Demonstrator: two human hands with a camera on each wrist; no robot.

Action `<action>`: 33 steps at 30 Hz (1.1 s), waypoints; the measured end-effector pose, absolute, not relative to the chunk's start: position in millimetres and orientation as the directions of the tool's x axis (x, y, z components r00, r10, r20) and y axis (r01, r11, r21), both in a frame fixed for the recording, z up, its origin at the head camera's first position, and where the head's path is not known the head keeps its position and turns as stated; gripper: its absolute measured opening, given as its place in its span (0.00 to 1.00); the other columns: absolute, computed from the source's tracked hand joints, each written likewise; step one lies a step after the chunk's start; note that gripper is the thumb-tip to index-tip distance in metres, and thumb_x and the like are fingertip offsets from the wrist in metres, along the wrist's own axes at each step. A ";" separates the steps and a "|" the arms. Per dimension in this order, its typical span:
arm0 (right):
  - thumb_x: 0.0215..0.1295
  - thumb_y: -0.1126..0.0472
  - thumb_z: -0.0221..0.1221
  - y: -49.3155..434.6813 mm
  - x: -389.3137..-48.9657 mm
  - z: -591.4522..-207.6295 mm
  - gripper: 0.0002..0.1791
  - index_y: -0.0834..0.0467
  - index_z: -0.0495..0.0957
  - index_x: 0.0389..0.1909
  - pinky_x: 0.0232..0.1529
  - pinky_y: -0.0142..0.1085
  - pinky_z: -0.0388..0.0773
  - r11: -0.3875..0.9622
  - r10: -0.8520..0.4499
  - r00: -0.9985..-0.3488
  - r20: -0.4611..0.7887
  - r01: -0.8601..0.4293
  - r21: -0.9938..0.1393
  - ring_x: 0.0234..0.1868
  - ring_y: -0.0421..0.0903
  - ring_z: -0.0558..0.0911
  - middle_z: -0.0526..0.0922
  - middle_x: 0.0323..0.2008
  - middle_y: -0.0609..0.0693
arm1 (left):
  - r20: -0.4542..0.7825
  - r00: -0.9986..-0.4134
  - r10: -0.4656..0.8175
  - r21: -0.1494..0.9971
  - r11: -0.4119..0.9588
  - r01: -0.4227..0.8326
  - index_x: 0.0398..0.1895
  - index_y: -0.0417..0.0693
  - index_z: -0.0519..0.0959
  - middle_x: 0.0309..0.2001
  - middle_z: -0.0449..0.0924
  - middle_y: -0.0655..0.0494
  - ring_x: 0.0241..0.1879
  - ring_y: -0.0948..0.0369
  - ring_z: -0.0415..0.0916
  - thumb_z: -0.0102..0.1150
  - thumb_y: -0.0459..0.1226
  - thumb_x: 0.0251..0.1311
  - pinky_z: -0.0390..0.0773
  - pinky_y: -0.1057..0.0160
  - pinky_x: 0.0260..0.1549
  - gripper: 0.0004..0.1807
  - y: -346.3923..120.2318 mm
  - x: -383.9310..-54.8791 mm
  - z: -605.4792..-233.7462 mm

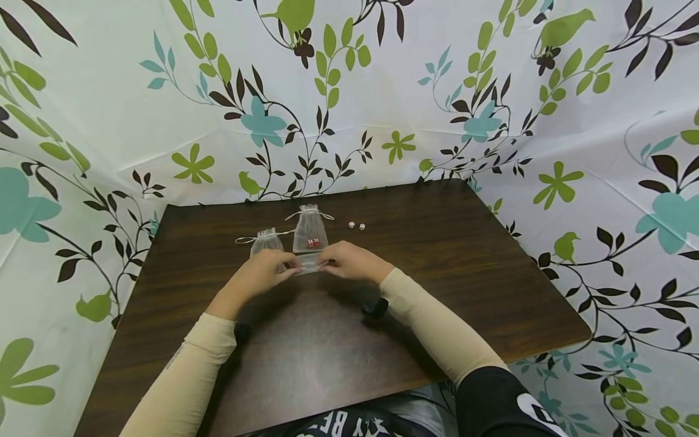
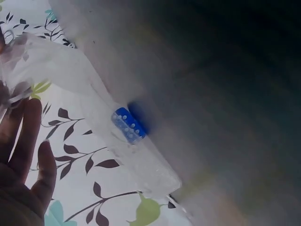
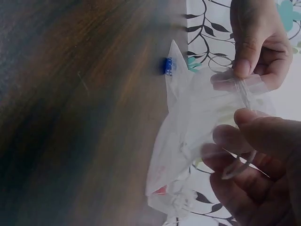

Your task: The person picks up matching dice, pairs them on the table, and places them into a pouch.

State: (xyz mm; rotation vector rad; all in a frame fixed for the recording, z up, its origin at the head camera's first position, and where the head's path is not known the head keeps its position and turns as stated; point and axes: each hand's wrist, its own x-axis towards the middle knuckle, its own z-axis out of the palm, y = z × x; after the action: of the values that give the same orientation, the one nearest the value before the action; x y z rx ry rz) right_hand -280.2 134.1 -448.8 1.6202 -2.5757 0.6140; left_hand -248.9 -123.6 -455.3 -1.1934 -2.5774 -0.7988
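Between both hands, a small sheer white drawstring bag (image 1: 309, 263) is held by its cord-lined upper edge. My left hand (image 1: 267, 267) pinches one side with thumb and fingers. The other side is gripped by my right hand (image 1: 352, 261), a cord (image 3: 240, 167) trailing by its fingers. Just beyond lies a second sheer bag (image 1: 310, 218) with red dice (image 1: 314, 243) inside. A third sheer bag (image 1: 266, 240), partly behind the left hand, has its drawstring out to the left. Blue dice (image 2: 128, 126) show through sheer fabric in the left wrist view.
Two white dice (image 1: 357, 226) sit on the dark wooden table (image 1: 437, 267), right of the bags. A patterned cloth (image 1: 349, 121) with leaves and birds hangs behind the table and around its sides. Dark wrist devices (image 1: 375, 308) are strapped under the sleeves.
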 end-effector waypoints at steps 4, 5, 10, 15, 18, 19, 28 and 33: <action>0.69 0.66 0.64 135.7 -282.8 -455.2 0.04 0.61 0.86 0.41 0.38 0.28 0.76 0.393 -0.841 -0.499 0.210 -0.829 -0.398 0.34 0.37 0.80 0.87 0.38 0.50 | 0.326 -0.695 0.641 0.493 0.512 0.703 0.35 0.46 0.87 0.30 0.86 0.60 0.32 0.63 0.81 0.70 0.30 0.60 0.81 0.58 0.34 0.04 -125.2 -250.1 -457.9; 0.69 0.66 0.64 135.6 -283.1 -456.8 0.05 0.61 0.86 0.42 0.39 0.28 0.76 0.398 -0.838 -0.507 0.199 -0.819 -0.413 0.34 0.37 0.80 0.88 0.38 0.50 | 0.310 -0.702 0.641 0.509 0.512 0.692 0.36 0.45 0.87 0.30 0.85 0.61 0.32 0.63 0.81 0.70 0.30 0.60 0.81 0.58 0.34 0.03 -125.7 -250.1 -458.9; 0.72 0.64 0.62 136.0 -284.5 -463.2 0.08 0.61 0.86 0.46 0.41 0.29 0.77 0.425 -0.827 -0.541 0.149 -0.778 -0.463 0.35 0.36 0.79 0.88 0.40 0.49 | 0.271 -0.720 0.639 0.555 0.507 0.659 0.33 0.45 0.86 0.28 0.84 0.63 0.29 0.64 0.78 0.71 0.32 0.60 0.79 0.60 0.32 0.02 -125.8 -252.1 -462.0; 0.73 0.62 0.61 138.6 -286.3 -469.0 0.08 0.60 0.86 0.46 0.38 0.29 0.76 0.445 -0.812 -0.570 0.125 -0.744 -0.499 0.31 0.35 0.78 0.87 0.35 0.47 | 0.252 -0.720 0.646 0.582 0.494 0.646 0.31 0.49 0.85 0.25 0.82 0.63 0.27 0.66 0.76 0.71 0.34 0.61 0.76 0.63 0.30 0.03 -123.6 -257.8 -464.9; 0.73 0.61 0.61 139.4 -288.2 -472.2 0.08 0.59 0.86 0.45 0.38 0.29 0.76 0.439 -0.809 -0.575 0.117 -0.726 -0.530 0.31 0.34 0.78 0.87 0.36 0.46 | 0.222 -0.744 0.631 0.617 0.500 0.608 0.31 0.49 0.85 0.25 0.83 0.61 0.28 0.67 0.77 0.70 0.35 0.62 0.76 0.63 0.31 0.03 -124.7 -260.6 -467.4; 0.73 0.61 0.61 139.6 -288.9 -473.0 0.08 0.59 0.86 0.45 0.38 0.29 0.76 0.436 -0.808 -0.579 0.114 -0.715 -0.546 0.31 0.34 0.79 0.87 0.36 0.47 | 0.212 -0.750 0.627 0.628 0.501 0.596 0.32 0.49 0.85 0.25 0.83 0.59 0.28 0.67 0.77 0.69 0.35 0.63 0.76 0.63 0.31 0.03 -125.5 -261.3 -467.8; 0.73 0.63 0.61 140.4 -293.6 -473.9 0.07 0.61 0.85 0.43 0.34 0.30 0.79 0.415 -0.784 -0.612 0.105 -0.641 -0.645 0.29 0.34 0.80 0.86 0.34 0.48 | 0.167 -0.773 0.612 0.674 0.501 0.543 0.34 0.48 0.86 0.25 0.84 0.60 0.26 0.65 0.75 0.67 0.37 0.66 0.74 0.63 0.29 0.03 -130.0 -263.5 -464.8; 0.73 0.64 0.61 139.5 -295.3 -475.1 0.06 0.61 0.86 0.43 0.34 0.30 0.79 0.430 -0.779 -0.622 0.082 -0.624 -0.653 0.30 0.34 0.80 0.86 0.35 0.49 | 0.165 -0.773 0.613 0.663 0.511 0.547 0.35 0.48 0.87 0.28 0.85 0.63 0.28 0.66 0.74 0.68 0.37 0.65 0.73 0.63 0.31 0.03 -130.0 -264.0 -463.0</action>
State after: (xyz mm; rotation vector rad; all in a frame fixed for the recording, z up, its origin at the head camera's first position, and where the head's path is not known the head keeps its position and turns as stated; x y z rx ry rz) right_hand -295.3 139.5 -475.1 1.4229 -2.8463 1.1266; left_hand -264.0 -130.0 -463.0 -1.0806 -2.8081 -1.1800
